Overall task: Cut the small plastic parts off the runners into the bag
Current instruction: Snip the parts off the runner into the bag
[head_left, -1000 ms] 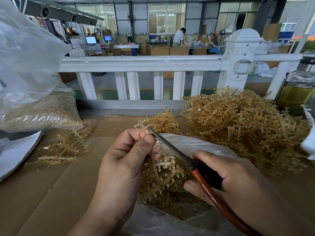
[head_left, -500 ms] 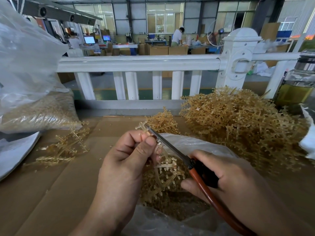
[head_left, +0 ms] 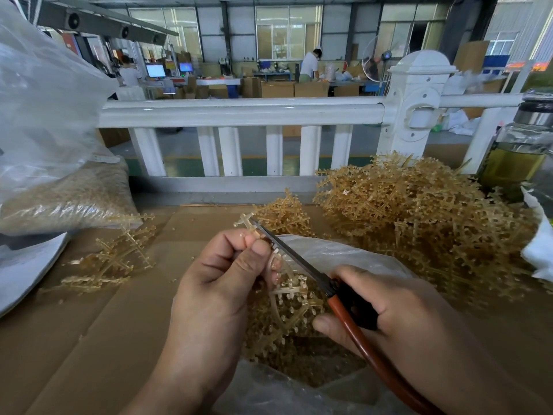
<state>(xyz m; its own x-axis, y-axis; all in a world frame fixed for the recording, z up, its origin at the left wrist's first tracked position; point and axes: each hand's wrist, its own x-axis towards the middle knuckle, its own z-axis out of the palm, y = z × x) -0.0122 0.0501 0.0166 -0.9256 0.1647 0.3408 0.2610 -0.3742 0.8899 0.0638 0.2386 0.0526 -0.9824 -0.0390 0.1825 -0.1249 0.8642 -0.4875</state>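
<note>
Left hand (head_left: 221, 283): fingers curled, pinching runner (head_left: 288, 292) near its top, over bag (head_left: 344, 254). Right hand (head_left: 398, 319): gripping scissors (head_left: 296, 259) handles, blades pointing 10 o'clock, touching runner. Bag open on table (head_left: 89, 339), 6 o'clock.

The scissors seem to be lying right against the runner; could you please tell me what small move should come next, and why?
Probably squeeze the scissors with the right hand to snip there. The left hand pinches the runner over the open bag, and the blade lies along its small parts beside those fingers, so cut parts should drop in.
</note>
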